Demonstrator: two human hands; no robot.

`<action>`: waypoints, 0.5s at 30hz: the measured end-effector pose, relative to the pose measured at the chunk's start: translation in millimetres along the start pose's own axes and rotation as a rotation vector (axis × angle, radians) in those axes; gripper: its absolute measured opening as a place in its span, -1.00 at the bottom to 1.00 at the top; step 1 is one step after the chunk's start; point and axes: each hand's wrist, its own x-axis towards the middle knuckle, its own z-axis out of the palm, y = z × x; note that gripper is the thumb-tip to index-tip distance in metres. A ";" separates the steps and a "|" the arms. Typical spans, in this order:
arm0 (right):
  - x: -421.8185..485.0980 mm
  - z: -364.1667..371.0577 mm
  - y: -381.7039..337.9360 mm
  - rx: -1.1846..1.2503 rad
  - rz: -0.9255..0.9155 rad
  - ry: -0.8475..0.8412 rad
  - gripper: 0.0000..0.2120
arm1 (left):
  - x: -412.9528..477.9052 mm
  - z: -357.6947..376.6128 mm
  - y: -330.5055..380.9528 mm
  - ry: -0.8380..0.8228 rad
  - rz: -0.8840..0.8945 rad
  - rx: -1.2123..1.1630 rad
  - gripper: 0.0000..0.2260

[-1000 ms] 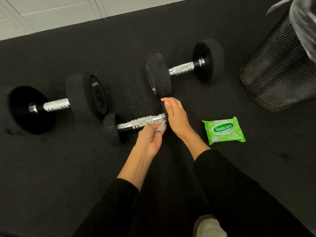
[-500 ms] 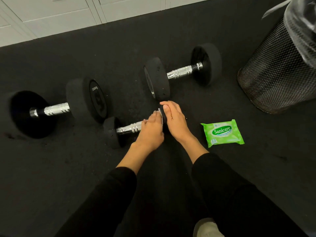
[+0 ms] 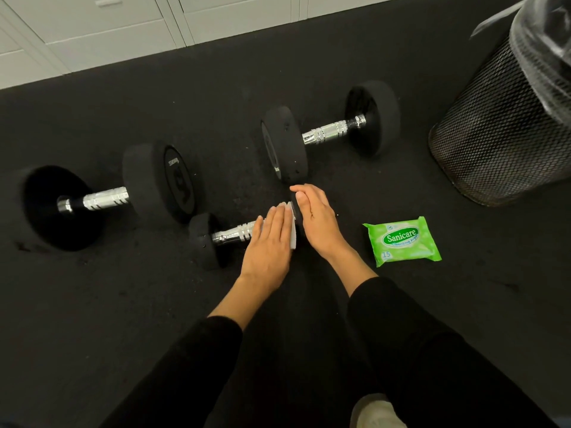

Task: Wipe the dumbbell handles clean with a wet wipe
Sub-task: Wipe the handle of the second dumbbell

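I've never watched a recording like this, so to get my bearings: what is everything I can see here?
Dumbbells: three, black heads, chrome handles; large dumbbell at left, far dumbbell beyond the hands, small dumbbell nearest.
Wet wipe: one, white, on the small dumbbell's handle under the left hand.
Wipes pack: one, green, on the floor at right.
Mesh bin: one, black, clear liner, far right.
Floor: black.
Cabinets: white, along the top.
Shoe: one, pale, bottom edge.
Sleeves: two, black.
Left hand: flat, pressing the wipe.
Right hand: resting on the small dumbbell's right head.
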 end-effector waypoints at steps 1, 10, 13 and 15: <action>0.0 -0.2 0.0 -0.003 0.000 -0.002 -0.67 | -4.1 1.1 -5.3 0.003 0.024 0.002 -0.30; -0.7 0.0 -1.3 -0.001 0.010 -0.009 -0.66 | 38.3 -12.3 -12.5 -0.072 -0.155 -0.108 -0.59; -1.0 -0.7 -0.7 0.000 0.010 -0.020 -0.66 | 25.2 -9.1 -7.6 0.031 -0.084 -0.154 -0.62; -1.3 -1.3 -1.2 -0.004 0.012 -0.025 -0.66 | 12.3 -8.4 -10.0 0.082 -0.016 -0.145 -0.44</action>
